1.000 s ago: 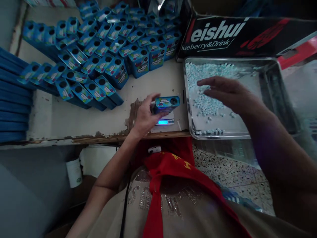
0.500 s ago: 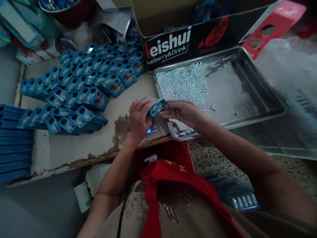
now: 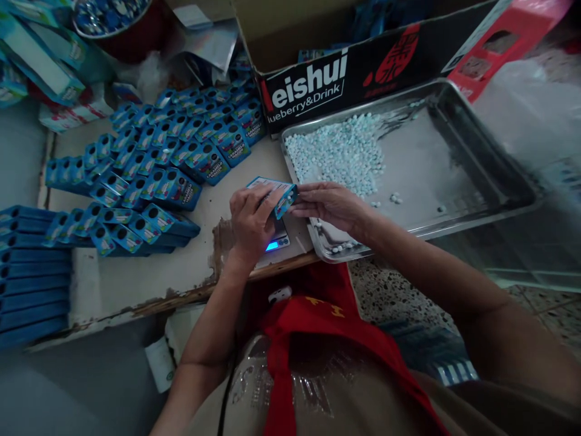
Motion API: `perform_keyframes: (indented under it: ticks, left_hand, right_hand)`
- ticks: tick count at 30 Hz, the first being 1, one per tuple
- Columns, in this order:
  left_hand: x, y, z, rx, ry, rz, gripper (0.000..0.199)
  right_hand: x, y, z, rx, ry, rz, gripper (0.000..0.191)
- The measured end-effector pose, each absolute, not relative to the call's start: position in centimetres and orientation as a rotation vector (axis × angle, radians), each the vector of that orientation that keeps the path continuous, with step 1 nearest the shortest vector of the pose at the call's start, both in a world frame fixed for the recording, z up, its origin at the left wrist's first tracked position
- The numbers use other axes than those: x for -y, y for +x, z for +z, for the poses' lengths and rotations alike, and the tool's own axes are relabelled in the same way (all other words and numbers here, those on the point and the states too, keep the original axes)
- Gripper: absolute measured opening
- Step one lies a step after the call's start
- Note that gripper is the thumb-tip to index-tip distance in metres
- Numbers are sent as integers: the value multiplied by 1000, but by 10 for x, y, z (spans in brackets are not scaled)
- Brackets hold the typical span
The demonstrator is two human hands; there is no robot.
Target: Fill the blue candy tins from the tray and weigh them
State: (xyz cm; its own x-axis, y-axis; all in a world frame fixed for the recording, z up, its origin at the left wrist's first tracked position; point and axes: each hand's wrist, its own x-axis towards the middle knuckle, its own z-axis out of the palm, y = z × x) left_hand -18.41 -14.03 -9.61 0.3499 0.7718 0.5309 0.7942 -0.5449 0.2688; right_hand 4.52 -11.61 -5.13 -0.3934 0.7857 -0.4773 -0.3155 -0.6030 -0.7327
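Observation:
My left hand (image 3: pixel 250 221) is wrapped around a small blue candy box (image 3: pixel 285 197), which is tilted with one end toward my right hand. At that end, small pale pieces show. My right hand (image 3: pixel 330 204) meets the same end with fingers held close together and tips at the box edge; what they pinch is hidden. Under the left hand lies a small digital scale (image 3: pixel 278 242) with a lit blue display, mostly covered. Beside the right hand is a metal tray (image 3: pixel 417 227), with a heap of pale blue and white candies (image 3: pixel 336 151) on its left side.
Many upright blue boxes (image 3: pixel 154 163) stand in rows at left on the worn table (image 3: pixel 149 272). Flat blue boxes (image 3: pixel 34 284) are stacked at far left. A black carton (image 3: pixel 313 91) stands behind the tray. A dark red bowl (image 3: pixel 131 39) holds shiny wrapped pieces.
The view has shifted slightly. My left hand and the box sit a little further left and the scale display shows more. Pale pieces are now clearer at the box's end.

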Motion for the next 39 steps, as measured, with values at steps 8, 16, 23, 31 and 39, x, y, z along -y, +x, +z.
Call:
perform_keyframes:
  ticks: [8,16,23,31,39]
  left_hand:
    - [153,-188,-83,1439,-2570,-1028,48]
    - [150,-185,-87,1574,-2548,-996,54]
    - [154,-178,-95,1635,-2501,-1092,52]
    - [148,-182,-90,1453,-2577,-1031,43]
    - [147,-180,-94,1548,-2567,-1135,46]
  right_hand:
    - [116,36,-44,715,-1089,2033,27]
    - [112,30,-51,715,-1139,2005,28]
    - [110,33,-44,860,-1198,1958,22]
    - [105,27,-53,760,-1190,1952,19]
    - [104,36,-53,739,-1233,2006,24]
